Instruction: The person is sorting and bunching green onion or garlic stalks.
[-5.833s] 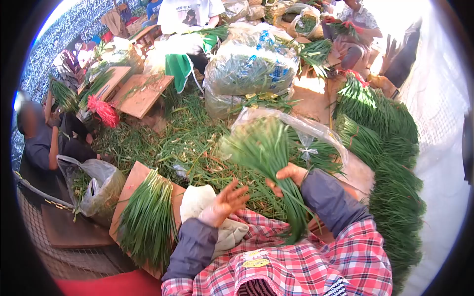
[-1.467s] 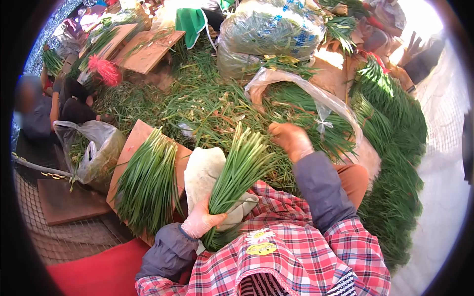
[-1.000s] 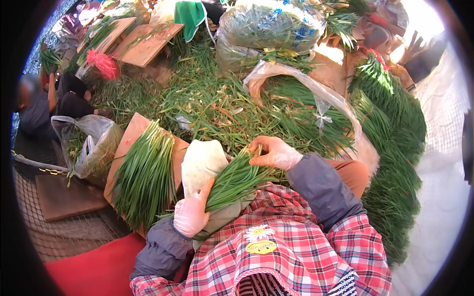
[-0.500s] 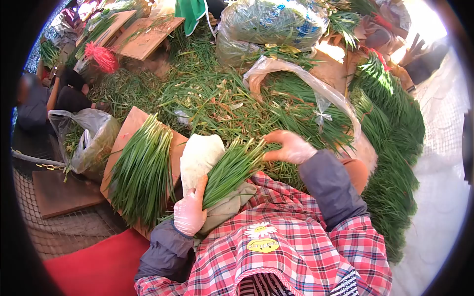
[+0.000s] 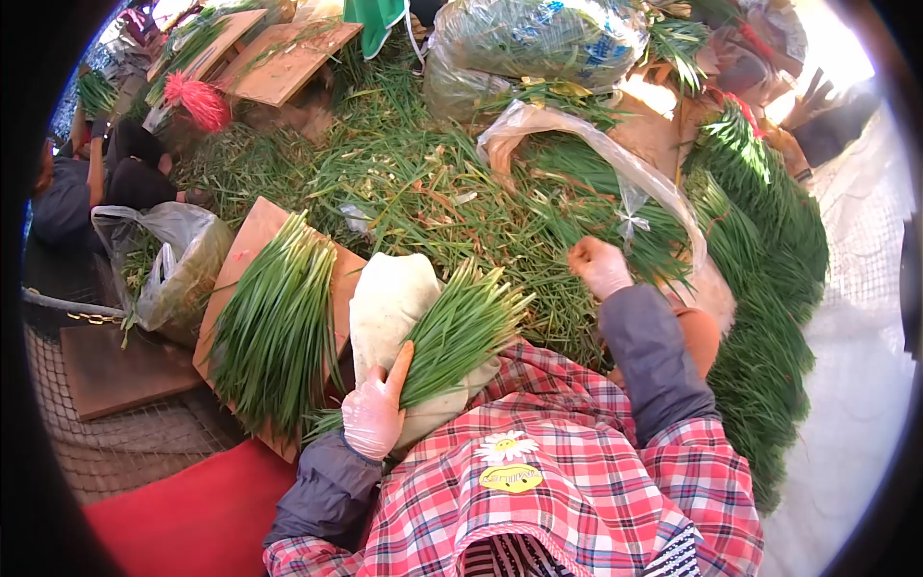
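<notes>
A loose bunch of garlic chives [image 5: 461, 327] lies slanted across my lap, its pale ends pointing to the upper right. My left hand [image 5: 375, 413], in a thin clear glove, grips the bunch near its lower end with the forefinger stretched along it. Off to the right of the pale ends is my right hand [image 5: 601, 267], also gloved, its fingers curled closed; whatever may be inside them is hidden. Left of my lap, a larger heap of trimmed chives [image 5: 274, 327] rests on a wooden board [image 5: 351, 279]. A cream cloth [image 5: 389, 298] covers my knee beside the bunch.
Chive scraps [image 5: 413, 192] cover the ground ahead. Long rows of chives [image 5: 769, 298] line the right side. A stuffed plastic bag [image 5: 538, 48] stands at the back, and an open plastic bag [image 5: 178, 274] at left. Another person [image 5: 72, 202] sits at far left.
My right hand has moved right, away from the pale ends of the bunch, and its fingers have gone from spread to closed. My left hand stays on the chives.
</notes>
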`<state>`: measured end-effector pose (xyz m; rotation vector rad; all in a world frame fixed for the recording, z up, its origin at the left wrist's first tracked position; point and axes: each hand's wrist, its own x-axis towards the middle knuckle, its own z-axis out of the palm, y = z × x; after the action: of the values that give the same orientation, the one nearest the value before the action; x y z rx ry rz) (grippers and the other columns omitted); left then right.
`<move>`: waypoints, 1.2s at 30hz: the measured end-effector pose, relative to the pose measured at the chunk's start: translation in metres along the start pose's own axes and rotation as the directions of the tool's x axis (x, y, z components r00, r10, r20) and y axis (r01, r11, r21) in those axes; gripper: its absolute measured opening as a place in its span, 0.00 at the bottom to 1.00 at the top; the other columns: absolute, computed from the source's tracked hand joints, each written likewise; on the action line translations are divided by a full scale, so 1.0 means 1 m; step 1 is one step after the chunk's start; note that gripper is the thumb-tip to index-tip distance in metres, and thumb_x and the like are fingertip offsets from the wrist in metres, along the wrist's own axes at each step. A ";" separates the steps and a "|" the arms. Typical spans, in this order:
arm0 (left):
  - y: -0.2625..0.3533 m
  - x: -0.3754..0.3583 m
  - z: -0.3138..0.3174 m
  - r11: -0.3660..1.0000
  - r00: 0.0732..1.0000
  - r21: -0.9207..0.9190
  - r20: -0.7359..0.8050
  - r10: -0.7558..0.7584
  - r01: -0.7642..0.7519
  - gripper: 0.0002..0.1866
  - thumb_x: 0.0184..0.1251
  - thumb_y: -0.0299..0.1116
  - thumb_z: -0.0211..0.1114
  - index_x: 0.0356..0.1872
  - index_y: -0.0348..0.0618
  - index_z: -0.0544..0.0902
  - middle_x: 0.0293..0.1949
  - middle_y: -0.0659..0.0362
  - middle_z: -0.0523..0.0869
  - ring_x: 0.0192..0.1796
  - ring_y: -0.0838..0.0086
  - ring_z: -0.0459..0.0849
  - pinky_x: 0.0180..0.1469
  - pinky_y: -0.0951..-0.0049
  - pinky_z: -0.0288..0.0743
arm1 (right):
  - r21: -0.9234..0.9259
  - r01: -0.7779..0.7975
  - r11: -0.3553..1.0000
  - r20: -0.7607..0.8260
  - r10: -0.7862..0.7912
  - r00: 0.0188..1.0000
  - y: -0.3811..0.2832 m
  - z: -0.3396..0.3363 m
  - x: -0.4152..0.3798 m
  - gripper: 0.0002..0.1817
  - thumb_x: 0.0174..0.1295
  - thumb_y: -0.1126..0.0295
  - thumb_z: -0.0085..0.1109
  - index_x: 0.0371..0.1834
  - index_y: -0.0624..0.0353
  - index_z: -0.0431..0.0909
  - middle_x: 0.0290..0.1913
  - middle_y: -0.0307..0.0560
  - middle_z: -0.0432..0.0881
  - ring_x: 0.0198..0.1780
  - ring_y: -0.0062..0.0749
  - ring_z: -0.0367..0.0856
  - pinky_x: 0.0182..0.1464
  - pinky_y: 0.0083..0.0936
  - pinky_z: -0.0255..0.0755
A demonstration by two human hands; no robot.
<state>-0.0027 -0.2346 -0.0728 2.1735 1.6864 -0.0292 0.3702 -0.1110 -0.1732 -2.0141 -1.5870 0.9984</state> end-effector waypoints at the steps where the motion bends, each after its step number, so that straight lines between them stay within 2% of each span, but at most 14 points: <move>1: 0.000 0.000 0.002 1.000 1.000 0.014 -0.013 0.014 -0.014 0.49 0.38 0.21 0.68 0.69 0.59 0.60 0.37 0.49 0.75 0.30 0.52 0.80 0.32 0.57 0.75 | 0.066 0.051 0.997 0.052 -0.055 0.997 -0.010 -0.009 -0.002 0.09 0.54 0.69 0.60 0.34 0.63 0.80 0.32 0.45 0.83 0.34 0.25 0.80 0.39 0.23 0.73; 3: 0.001 -0.001 0.005 0.999 0.999 0.039 -0.025 0.031 -0.030 0.49 0.38 0.21 0.68 0.69 0.60 0.62 0.36 0.49 0.75 0.29 0.52 0.80 0.31 0.57 0.74 | 0.206 0.140 0.969 0.149 -0.172 0.974 -0.046 -0.029 -0.016 0.12 0.55 0.66 0.62 0.38 0.62 0.82 0.35 0.45 0.84 0.37 0.25 0.80 0.43 0.22 0.73; 4: 0.001 0.000 0.005 0.998 0.999 0.052 -0.029 0.037 -0.035 0.49 0.38 0.21 0.68 0.68 0.61 0.62 0.35 0.49 0.74 0.29 0.52 0.79 0.31 0.57 0.74 | 0.174 0.037 0.984 0.345 -0.096 0.934 -0.068 -0.030 -0.022 0.17 0.55 0.60 0.64 0.43 0.61 0.83 0.39 0.46 0.85 0.42 0.26 0.81 0.48 0.23 0.72; 7: 0.002 0.003 0.006 0.996 0.998 0.074 -0.035 0.045 -0.043 0.48 0.38 0.21 0.67 0.68 0.62 0.63 0.34 0.49 0.74 0.29 0.53 0.79 0.30 0.57 0.73 | 0.018 0.221 0.975 0.588 -0.189 0.786 -0.111 -0.005 -0.040 0.22 0.53 0.57 0.64 0.48 0.59 0.80 0.42 0.55 0.83 0.45 0.39 0.81 0.50 0.26 0.72; 13: 0.000 0.004 -0.005 0.998 0.998 -0.061 0.053 0.015 -0.012 0.49 0.38 0.20 0.65 0.69 0.63 0.60 0.35 0.49 0.75 0.31 0.52 0.79 0.33 0.57 0.74 | 0.095 0.257 0.962 0.315 -0.274 0.909 -0.080 0.018 -0.035 0.11 0.56 0.64 0.60 0.37 0.58 0.82 0.32 0.50 0.83 0.34 0.35 0.82 0.41 0.26 0.74; 16: -0.004 0.008 -0.008 0.992 0.997 -0.123 0.078 0.014 -0.005 0.50 0.39 0.21 0.66 0.70 0.63 0.57 0.37 0.48 0.76 0.34 0.50 0.80 0.36 0.57 0.74 | 0.361 -0.010 0.932 0.114 -0.034 0.993 -0.043 -0.005 -0.016 0.09 0.60 0.70 0.56 0.36 0.64 0.81 0.27 0.45 0.83 0.25 0.23 0.78 0.33 0.23 0.74; 17: -0.003 0.009 -0.009 0.993 0.996 -0.117 0.084 0.008 0.002 0.50 0.39 0.21 0.66 0.70 0.63 0.57 0.37 0.48 0.76 0.34 0.50 0.80 0.36 0.57 0.74 | 0.231 0.012 0.973 -0.012 -0.010 1.000 -0.033 -0.020 -0.012 0.09 0.60 0.71 0.56 0.36 0.65 0.81 0.27 0.44 0.83 0.25 0.22 0.77 0.32 0.22 0.72; 20: 0.000 0.010 -0.008 0.995 0.996 -0.095 0.090 0.001 0.008 0.50 0.40 0.21 0.67 0.70 0.64 0.57 0.38 0.48 0.76 0.34 0.51 0.80 0.36 0.57 0.74 | 0.151 -0.080 0.985 0.148 0.057 0.987 -0.045 -0.050 -0.020 0.14 0.58 0.64 0.61 0.35 0.66 0.82 0.28 0.45 0.83 0.26 0.23 0.77 0.33 0.22 0.71; 22: 0.003 0.010 -0.006 0.998 0.997 -0.055 0.079 0.010 -0.005 0.50 0.40 0.22 0.68 0.70 0.66 0.57 0.37 0.48 0.76 0.32 0.52 0.80 0.35 0.57 0.74 | 0.234 -0.066 0.970 0.234 0.009 0.972 -0.060 -0.032 -0.032 0.17 0.56 0.58 0.64 0.33 0.63 0.83 0.29 0.46 0.84 0.27 0.25 0.77 0.35 0.23 0.72; 24: 0.007 0.011 -0.005 1.000 0.998 0.009 0.059 0.024 -0.025 0.51 0.41 0.24 0.69 0.70 0.68 0.57 0.35 0.49 0.75 0.30 0.54 0.80 0.31 0.58 0.74 | 0.021 0.303 0.953 0.150 -0.303 0.941 -0.079 -0.018 -0.042 0.15 0.47 0.54 0.68 0.31 0.53 0.85 0.34 0.46 0.82 0.40 0.39 0.79 0.44 0.32 0.71; 26: 0.010 0.011 -0.007 1.000 0.998 0.015 0.054 0.019 -0.020 0.50 0.41 0.24 0.69 0.70 0.68 0.57 0.35 0.49 0.75 0.29 0.54 0.80 0.31 0.58 0.74 | -0.113 0.570 0.814 0.141 -0.555 0.820 -0.084 0.004 -0.044 0.13 0.44 0.60 0.69 0.30 0.55 0.83 0.33 0.45 0.82 0.42 0.40 0.78 0.48 0.34 0.70; 29: 0.009 0.009 -0.008 1.000 0.998 0.018 0.061 0.019 -0.020 0.50 0.42 0.24 0.68 0.70 0.67 0.57 0.35 0.49 0.75 0.29 0.54 0.81 0.31 0.58 0.74 | -0.193 0.550 0.813 0.223 -0.509 0.831 -0.082 0.033 -0.053 0.08 0.45 0.62 0.65 0.25 0.53 0.81 0.35 0.43 0.81 0.44 0.39 0.77 0.52 0.37 0.67; 33: 0.013 0.011 -0.015 0.999 0.995 -0.023 0.099 0.030 -0.028 0.49 0.42 0.25 0.68 0.70 0.66 0.56 0.34 0.48 0.75 0.30 0.53 0.81 0.33 0.56 0.74 | -0.600 0.639 0.482 -0.052 -0.820 0.570 -0.086 0.057 -0.054 0.08 0.40 0.64 0.60 0.22 0.54 0.77 0.31 0.43 0.76 0.42 0.37 0.74 0.54 0.45 0.63; 36: 0.010 0.018 -0.022 0.995 0.988 -0.093 0.152 -0.020 0.034 0.48 0.44 0.25 0.67 0.70 0.63 0.57 0.37 0.46 0.78 0.35 0.49 0.81 0.38 0.55 0.75 | -0.584 0.661 0.471 -0.013 -0.820 0.572 -0.116 0.058 -0.077 0.08 0.40 0.66 0.58 0.23 0.56 0.76 0.29 0.43 0.75 0.40 0.38 0.74 0.53 0.44 0.64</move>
<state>0.0072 -0.2135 -0.0539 2.0253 1.5994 -0.1151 0.2411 -0.1586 -0.1107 -1.2885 -2.3913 -0.1180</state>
